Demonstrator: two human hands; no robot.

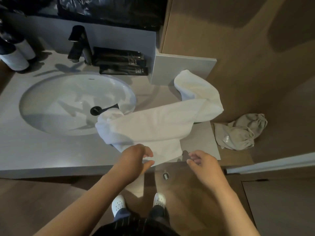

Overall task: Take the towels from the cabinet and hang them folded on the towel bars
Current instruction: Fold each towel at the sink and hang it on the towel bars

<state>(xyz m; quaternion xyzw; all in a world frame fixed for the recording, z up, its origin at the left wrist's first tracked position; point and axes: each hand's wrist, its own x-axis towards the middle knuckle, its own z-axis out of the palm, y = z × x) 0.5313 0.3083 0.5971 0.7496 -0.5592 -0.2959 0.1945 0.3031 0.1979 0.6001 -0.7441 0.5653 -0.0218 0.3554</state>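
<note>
Two white bottles with dark tops [14, 59] stand at the far left of the grey countertop [42, 150]; just beside them to the right rises a black faucet [79, 46], its spout over the round white sink [51, 99]; a black drain [95, 110] sits in the bowl; behind the sink's right rim lie flat black tubes [121, 63] in a stack, against the back ledge.

The white towel [153, 128] lies spread across the countertop to the right of the sink; its left end droops over the rim into the bowl, near the drain; its far end bends up toward the grey side panel [184, 65]; its near edge hangs over the counter's front, down toward the floor.

The left hand [136, 157] hovers at that near edge; its fingers are curved and its thumb stands apart from them, with towel showing in the gap; it clasps nothing, though I cannot tell whether the thumb tip touches the cloth; below it show two white shoes [119, 203] on the wooden floor; the right hand [202, 161] is off the towel's right corner, over the counter's front edge, fingers loosely curled and holding nothing.

Further right, a crumpled beige cloth bag [240, 132] lies past the counter's end.
</note>
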